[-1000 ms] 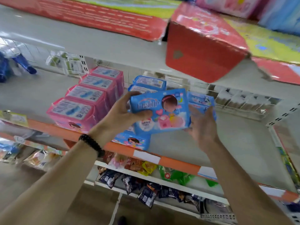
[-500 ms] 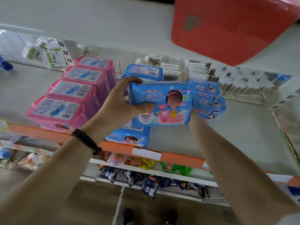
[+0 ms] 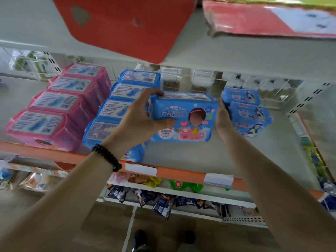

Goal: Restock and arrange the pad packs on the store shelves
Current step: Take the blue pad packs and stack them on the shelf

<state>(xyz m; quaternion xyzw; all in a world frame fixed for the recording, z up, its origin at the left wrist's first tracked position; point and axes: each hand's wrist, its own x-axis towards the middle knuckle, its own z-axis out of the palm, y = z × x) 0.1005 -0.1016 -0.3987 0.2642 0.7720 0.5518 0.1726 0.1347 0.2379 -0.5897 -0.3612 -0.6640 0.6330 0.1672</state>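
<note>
While gripped by both hands, blue pack over shelf.

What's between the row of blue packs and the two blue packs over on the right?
In the head view, the blue pack held between the left hand and right hand sits in that gap, above bare shelf.

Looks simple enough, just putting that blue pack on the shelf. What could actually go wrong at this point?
A few things, probably. The blue pack is held between the left hand and right hand above the shelf, so a loose grip could drop it. The right hand is close to the two small blue packs, which it might nudge out of place. The blue row beside the left hand could get knocked too.
</note>
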